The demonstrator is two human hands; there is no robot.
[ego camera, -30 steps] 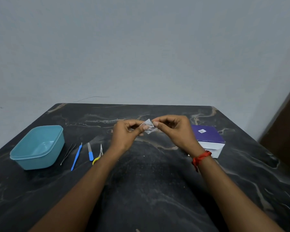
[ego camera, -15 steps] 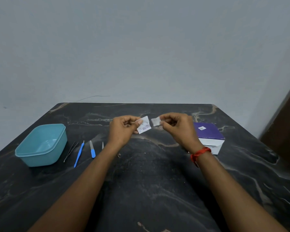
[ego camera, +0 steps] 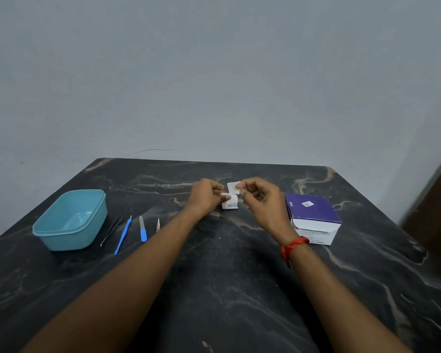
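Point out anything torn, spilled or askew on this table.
Nothing stands out. The left hand pinches a small white printed sachet; the right hand pinches a white square pad close beside it. Nothing is spilled.

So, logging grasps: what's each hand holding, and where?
Left hand pinches the sachet at its top; right hand pinches the white pad at its right edge.

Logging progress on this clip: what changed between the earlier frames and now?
A second ago both hands pinched one small sachet together. Now the left hand holds the printed sachet alone, and the right hand pinches a white pad pulled clear of it, just above it. The teal tub, the tools beside it and the purple box lie as before.
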